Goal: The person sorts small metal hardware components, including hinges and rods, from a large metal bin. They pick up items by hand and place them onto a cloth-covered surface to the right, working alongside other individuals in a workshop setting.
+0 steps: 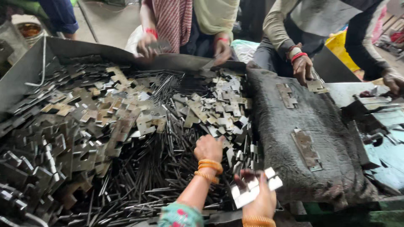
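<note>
My left hand (pixel 208 147), with orange bangles at the wrist, reaches down into a heap of thin metal pins (pixel 155 168). Its fingers are curled into the pile, and what they grip is hidden. My right hand (pixel 260 197) is close to me at the lower edge, holding a small stack of shiny flat hinge plates (pixel 254 187) between thumb and fingers. A large pile of cut metal hinge plates (pixel 97 122) fills the tray to the left and beyond the pins.
The grey metal tray wall (pixel 25 71) rises at left. A dark fuzzy pad (pixel 336 138) at right carries two joined hinges (pixel 306 149). Across the tray, another person's hands (pixel 147 44) hold a plate. A third person's hand (pixel 302 67) rests by the pad.
</note>
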